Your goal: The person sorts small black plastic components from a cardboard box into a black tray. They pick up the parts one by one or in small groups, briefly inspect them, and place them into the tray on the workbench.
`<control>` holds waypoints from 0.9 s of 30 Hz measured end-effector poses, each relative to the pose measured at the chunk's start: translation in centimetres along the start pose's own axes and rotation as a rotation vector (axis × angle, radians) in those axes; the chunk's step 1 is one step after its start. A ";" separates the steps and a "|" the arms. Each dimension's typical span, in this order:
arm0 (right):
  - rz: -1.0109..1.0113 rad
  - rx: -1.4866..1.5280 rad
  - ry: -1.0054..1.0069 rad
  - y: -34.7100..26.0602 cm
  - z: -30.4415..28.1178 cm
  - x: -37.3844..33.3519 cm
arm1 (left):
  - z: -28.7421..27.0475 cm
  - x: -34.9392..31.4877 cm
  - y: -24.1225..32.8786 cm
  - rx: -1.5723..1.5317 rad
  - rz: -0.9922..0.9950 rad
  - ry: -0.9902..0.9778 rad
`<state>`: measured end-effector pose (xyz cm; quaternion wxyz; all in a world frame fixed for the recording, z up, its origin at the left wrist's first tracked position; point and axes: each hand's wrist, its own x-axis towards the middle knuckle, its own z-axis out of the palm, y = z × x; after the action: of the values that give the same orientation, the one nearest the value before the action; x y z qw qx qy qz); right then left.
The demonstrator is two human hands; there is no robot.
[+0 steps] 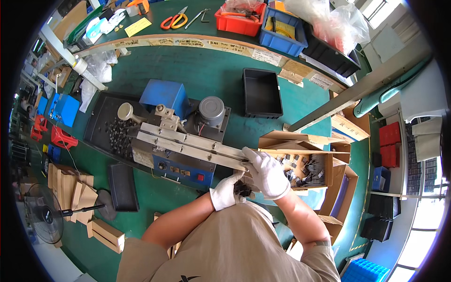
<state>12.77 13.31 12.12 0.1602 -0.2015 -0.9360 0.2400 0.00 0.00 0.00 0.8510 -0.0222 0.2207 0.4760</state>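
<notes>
A machine with a long metal rail (pixel 192 145) slants across the bench, its right end reaching my hands. My right hand (pixel 268 176), in a white glove, has its fingers bent and pressed together at that rail end; what they pinch, if anything, is hidden. Just below the rail, my left hand (pixel 226 191), also gloved, is closed with its thumb and fingers toward a cluster of small dark parts (pixel 242 189). Whether it holds one of them is too small to tell. Right of my hands, a cardboard box (pixel 329 171) contains many small black and grey parts.
A black tray (pixel 98 127) with loose black parts lies under the machine's left side. The machine carries a blue control panel (pixel 183 170) and a motor (pixel 211 110). Beyond are a black bin (pixel 263 110) and a slanting metal post (pixel 338 105). A fan (pixel 47 214) stands left.
</notes>
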 end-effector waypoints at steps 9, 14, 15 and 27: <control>0.170 -0.010 -0.154 -2.5 1.0 -3.1 | 2.5 0.3 -0.3 0.010 0.061 0.155; -0.029 0.183 -0.254 -0.4 2.2 -3.8 | 0.0 0.9 -0.3 -0.272 -0.088 -0.377; -0.116 0.182 -0.236 0.2 1.8 -3.8 | 1.3 0.7 0.0 -0.182 -0.082 -0.209; 0.412 0.392 -0.096 0.7 -1.0 -4.2 | 3.8 0.2 0.4 -0.032 -0.012 0.035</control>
<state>17.05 12.32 11.73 0.0994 -0.3409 -0.8176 0.4531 1.15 1.30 3.37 0.8494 -0.0452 0.2277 0.4740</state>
